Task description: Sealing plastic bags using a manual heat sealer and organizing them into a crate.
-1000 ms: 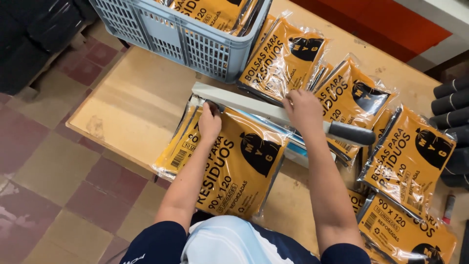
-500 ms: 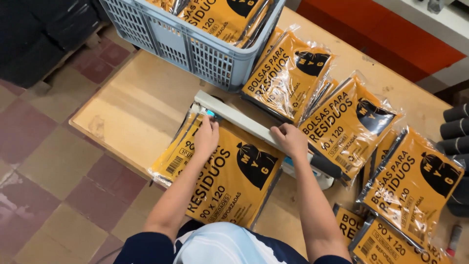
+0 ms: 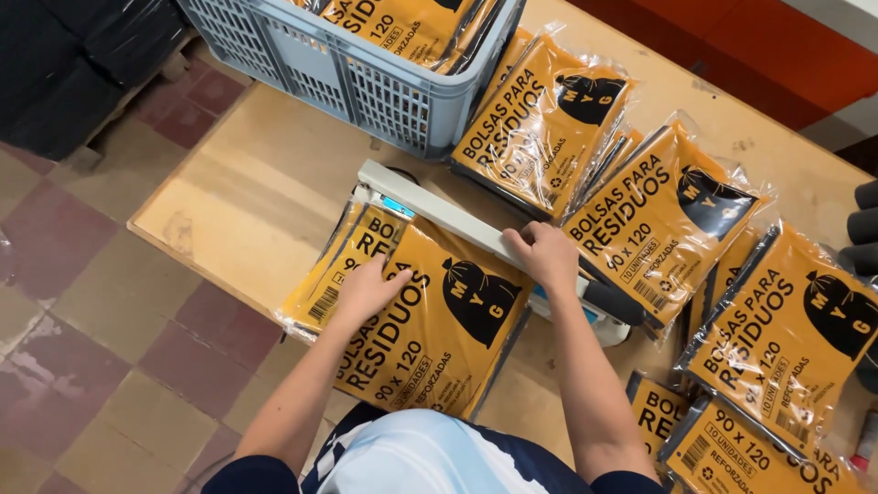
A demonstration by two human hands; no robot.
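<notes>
Floor tiles show past the tabletop (image 3: 229,197) edge at nine o'clock, and your pack overhangs that near edge a little. Your left hand (image 3: 366,291) lies flat on the orange pack of bags (image 3: 430,320), fingers spread and pressing, gripping nothing. The pack sits at the middle of the view, its top end tucked under the sealer arm (image 3: 439,212), which runs from eleven o'clock toward four o'clock. Your right hand (image 3: 544,256) rests on top of that arm, fingers curled over it and pushing it down on the pack's mouth.

Judging from this, the main risk is the film slipping: if your left hand eases off, the overhanging end could drag the pack out from under the bar and skew the seam. Your right fingers also lie close to the closing line, so a slide toward the pack could pinch them.

Room is tight to the right. Finished packs (image 3: 658,220) crowd from one o'clock round to five o'clock, some overlapping and touching the sealer's far end near its black handle (image 3: 615,304). The grey crate (image 3: 366,82) fills twelve o'clock, just beyond the arm's hinge. Bare tabletop at ten o'clock is your only open room.
</notes>
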